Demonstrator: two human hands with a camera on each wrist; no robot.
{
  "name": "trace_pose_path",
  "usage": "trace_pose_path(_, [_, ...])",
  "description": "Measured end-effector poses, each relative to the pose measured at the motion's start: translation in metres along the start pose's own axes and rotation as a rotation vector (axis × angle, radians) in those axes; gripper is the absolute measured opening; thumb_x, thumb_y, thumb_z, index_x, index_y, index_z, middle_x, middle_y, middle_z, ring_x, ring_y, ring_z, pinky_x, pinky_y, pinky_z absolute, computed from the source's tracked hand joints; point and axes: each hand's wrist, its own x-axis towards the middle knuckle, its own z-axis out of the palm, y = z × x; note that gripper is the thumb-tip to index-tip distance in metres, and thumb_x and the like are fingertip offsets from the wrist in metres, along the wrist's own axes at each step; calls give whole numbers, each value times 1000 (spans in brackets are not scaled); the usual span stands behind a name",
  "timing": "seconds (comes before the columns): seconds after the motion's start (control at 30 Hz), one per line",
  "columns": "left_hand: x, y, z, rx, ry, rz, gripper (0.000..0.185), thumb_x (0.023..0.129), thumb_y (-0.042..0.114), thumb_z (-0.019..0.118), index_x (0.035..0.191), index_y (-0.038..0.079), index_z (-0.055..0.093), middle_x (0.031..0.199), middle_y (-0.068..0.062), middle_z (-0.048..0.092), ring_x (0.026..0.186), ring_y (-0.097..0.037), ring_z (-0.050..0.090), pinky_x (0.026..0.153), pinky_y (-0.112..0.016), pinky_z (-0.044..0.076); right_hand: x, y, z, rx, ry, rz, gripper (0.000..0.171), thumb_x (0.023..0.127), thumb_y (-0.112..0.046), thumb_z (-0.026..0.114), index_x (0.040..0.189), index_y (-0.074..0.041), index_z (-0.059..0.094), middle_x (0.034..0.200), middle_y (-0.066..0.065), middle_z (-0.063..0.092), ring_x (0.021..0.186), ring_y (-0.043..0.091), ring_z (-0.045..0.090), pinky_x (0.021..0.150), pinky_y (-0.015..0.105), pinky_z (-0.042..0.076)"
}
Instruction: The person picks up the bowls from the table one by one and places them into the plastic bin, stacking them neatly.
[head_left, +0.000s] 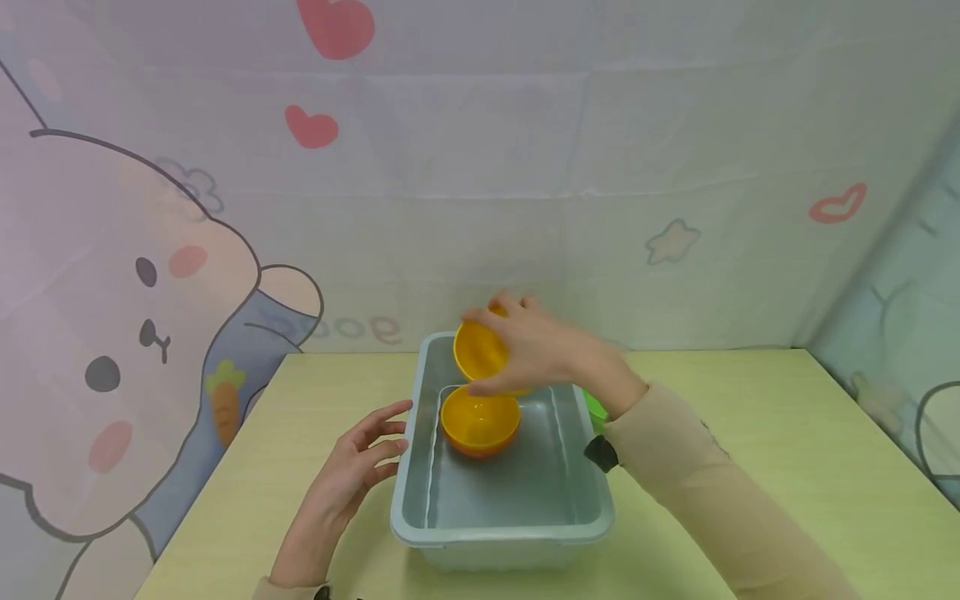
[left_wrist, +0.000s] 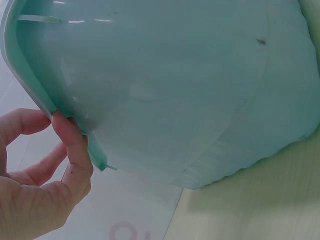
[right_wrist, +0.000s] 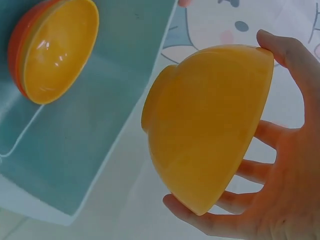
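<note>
A grey-blue plastic basin (head_left: 504, 533) stands on the table. Inside it, toward the left, a yellow bowl (head_left: 481, 414) sits nested in an orange bowl (head_left: 480, 452). My right hand (head_left: 534, 342) grips another yellow bowl (right_wrist: 210, 120) by its rim, tilted on its side above the back of the basin. The right wrist view shows the thumb at one edge and the fingers at the opposite edge. At the basin's left side, my left hand (head_left: 365, 450) rests spread fingertips against the outside of the rim (left_wrist: 30, 82).
Right of the basin, a bright green object (head_left: 596, 410) shows partly behind my right forearm. The pale yellow table (head_left: 750, 467) extends to both sides, and a printed cloth (head_left: 480, 167) hangs behind its far edge.
</note>
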Motion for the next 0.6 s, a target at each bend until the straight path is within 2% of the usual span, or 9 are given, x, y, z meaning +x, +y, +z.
trace_pose_path(0.27, [-1, -1, -2, -6, -28, 11, 53, 90, 6, 60, 141, 8, 45, 113, -5, 51, 92, -14, 60, 79, -26, 55, 13, -3, 16, 21, -40, -3, 84, 75, -61, 68, 147, -34, 33, 148, 6, 32, 126, 33, 35, 92, 49, 50])
trace_pose_path(0.6, [-4, -1, -4, 3, -35, 3, 53, 90, 7, 60, 141, 9, 46, 114, -7, 51, 93, -15, 60, 80, -27, 55, 25, -4, 34, -20, -83, 30, 85, 75, -62, 68, 147, -31, 35, 149, 10, 32, 133, 39, 28, 97, 55, 46])
